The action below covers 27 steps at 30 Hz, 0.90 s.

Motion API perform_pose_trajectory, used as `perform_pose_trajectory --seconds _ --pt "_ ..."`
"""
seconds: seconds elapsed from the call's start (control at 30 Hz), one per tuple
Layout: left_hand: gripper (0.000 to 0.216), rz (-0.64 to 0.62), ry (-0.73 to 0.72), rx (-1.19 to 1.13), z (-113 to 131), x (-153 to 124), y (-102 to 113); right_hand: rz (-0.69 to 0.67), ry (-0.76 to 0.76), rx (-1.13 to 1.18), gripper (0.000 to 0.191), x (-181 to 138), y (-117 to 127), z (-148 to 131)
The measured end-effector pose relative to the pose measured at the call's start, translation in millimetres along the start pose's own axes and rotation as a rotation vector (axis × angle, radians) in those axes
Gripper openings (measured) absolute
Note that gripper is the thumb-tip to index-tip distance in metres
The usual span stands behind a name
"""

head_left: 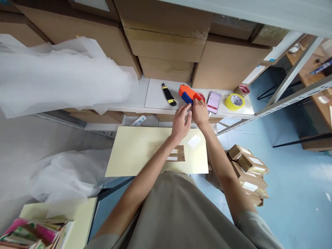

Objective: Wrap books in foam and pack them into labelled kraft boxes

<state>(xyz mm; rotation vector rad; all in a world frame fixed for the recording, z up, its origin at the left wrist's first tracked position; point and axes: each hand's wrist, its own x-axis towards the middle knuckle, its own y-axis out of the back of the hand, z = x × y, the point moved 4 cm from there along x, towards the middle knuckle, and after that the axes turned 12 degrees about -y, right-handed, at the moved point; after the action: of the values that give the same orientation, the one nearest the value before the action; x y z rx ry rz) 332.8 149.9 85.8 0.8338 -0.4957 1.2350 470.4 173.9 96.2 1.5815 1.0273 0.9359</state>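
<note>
An orange and blue tape dispenser (187, 93) lies on the white shelf (155, 95). My right hand (200, 111) is closed on its near end. My left hand (181, 122) is beside it, fingers curled in a pinch at the same spot; what they pinch is too small to make out. Below my hands a small brown taped box (178, 153) with white labels sits on a pale yellow table (135, 148), and a white card (194, 140) lies next to it.
A black and yellow utility knife (168, 94), a yellow tape roll (234, 101), a red-printed tape roll (243, 89) and a blurred label pad (214, 102) lie on the shelf. Cardboard cartons (166, 45) stand behind. White foam sheeting (59, 76) is left; several small taped boxes (249, 166) lie right.
</note>
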Motion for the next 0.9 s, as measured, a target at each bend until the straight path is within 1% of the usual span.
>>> perform_pose_trajectory --seconds 0.07,0.13,0.2,0.27,0.33,0.37,0.4,0.47,0.5,0.53,0.6,0.67,0.73,0.83,0.9 --pt "0.047 -0.004 0.024 -0.002 0.3 -5.2 8.1 -0.004 0.012 -0.02 0.043 15.8 -7.7 -0.9" --pt "0.046 -0.001 0.062 0.008 -3.4 -17.1 19.5 -0.005 0.013 -0.018 0.047 22.4 -12.5 0.0" --pt "0.044 0.003 0.121 0.032 -14.3 -37.6 34.3 0.031 0.004 0.021 0.05 17.7 -13.5 2.8" --pt "0.041 -0.004 0.215 0.066 -32.8 -69.5 53.1 0.109 -0.016 0.093 0.052 -0.5 -13.7 7.8" --pt "0.039 -0.008 0.361 0.109 -55.3 -114.3 75.9 0.178 -0.043 0.165 0.052 -32.9 -20.0 15.1" --pt "0.038 -0.001 0.459 0.133 -66.2 -140.9 88.3 0.181 -0.059 0.185 0.052 -53.6 -27.5 19.4" --pt "0.037 0.007 0.573 0.157 -76.1 -169.1 100.4 0.157 -0.073 0.203 0.052 -76.4 -38.2 23.8" --pt "0.036 0.021 0.818 0.204 -89.4 -225.7 121.3 0.039 -0.112 0.264 0.054 -125.0 -68.2 32.6" --pt "0.036 0.016 0.923 0.218 -92.3 -251.1 128.5 -0.059 -0.146 0.276 0.055 -149.2 -86.7 36.9" --pt "0.036 -0.002 1.002 0.217 -92.9 -272.7 132.8 -0.151 -0.207 0.271 0.055 -172.1 -105.4 41.6" --pt "0.036 -0.044 1.087 0.182 -89.7 -303.6 134.0 -0.355 -0.311 0.276 0.054 -211.9 -140.6 47.6" --pt "0.036 -0.087 1.095 0.125 -84.1 -319.1 128.5 -0.488 -0.368 0.299 0.054 -239.4 -164.7 48.0" --pt "0.035 -0.112 1.08 0.096 -79.6 -324.4 122.0 -0.551 -0.391 0.31 0.052 -254.0 -177.1 44.2" --pt "0.027 -0.155 1.07 0.123 -77.8 -324.0 115.6 -0.557 -0.418 0.303 0.05 -258.7 -182.1 37.7" --pt "0.022 -0.215 1.065 0.166 -79.1 -322.1 112.9 -0.541 -0.444 0.304 0.049 -257.0 -183.6 36.0"
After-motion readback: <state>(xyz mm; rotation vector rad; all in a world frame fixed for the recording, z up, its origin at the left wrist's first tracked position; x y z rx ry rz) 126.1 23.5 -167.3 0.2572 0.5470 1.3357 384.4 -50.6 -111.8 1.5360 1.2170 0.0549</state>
